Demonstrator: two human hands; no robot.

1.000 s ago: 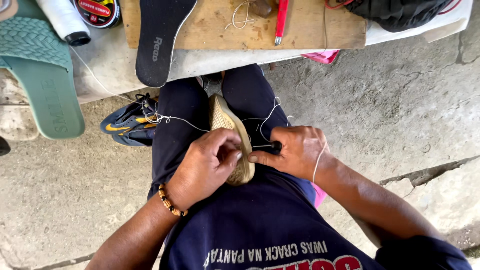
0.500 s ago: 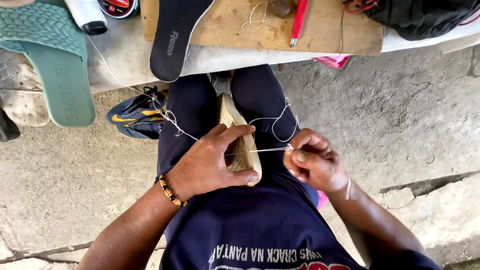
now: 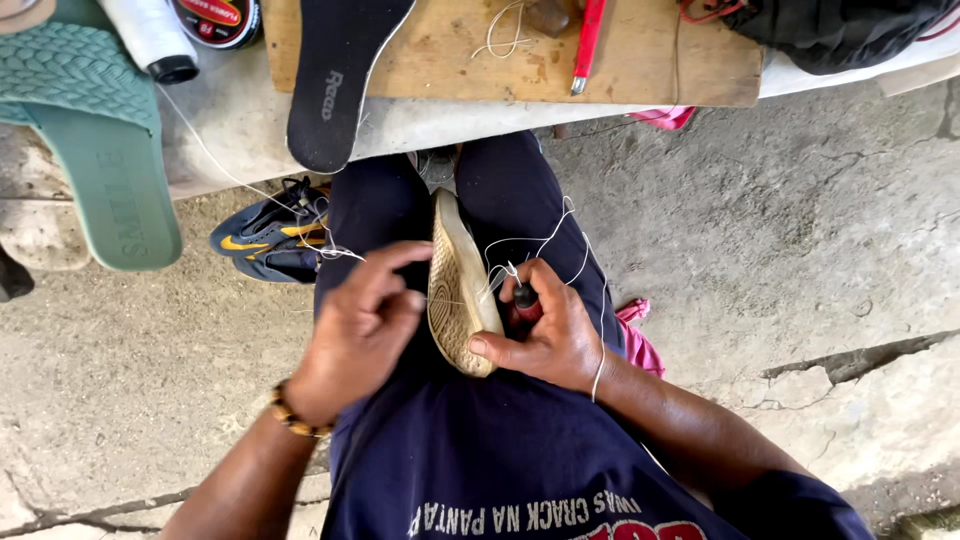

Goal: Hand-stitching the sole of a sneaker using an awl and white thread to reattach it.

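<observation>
A shoe [image 3: 456, 285] stands on edge between my knees, its tan sole facing up. My left hand [image 3: 357, 330] rests against the shoe's left side, fingers curled by the sole. My right hand [image 3: 541, 330] presses on the shoe's right side and grips a dark-handled stitching awl [image 3: 523, 297]. White thread [image 3: 545, 243] loops from the awl over my right thigh and across my right wrist.
A second dark blue and yellow shoe [image 3: 268, 240] lies on the concrete at my left. A wooden board [image 3: 640, 60] on the low bench carries a black insole [image 3: 335, 75], a red tool [image 3: 586, 40] and loose thread. A green sandal [image 3: 95, 150] and a white thread spool [image 3: 150, 38] sit at left.
My right hand, which had pulled the thread out to the right, has come back against the shoe. My left hand has slid off the top of the sole to its left side.
</observation>
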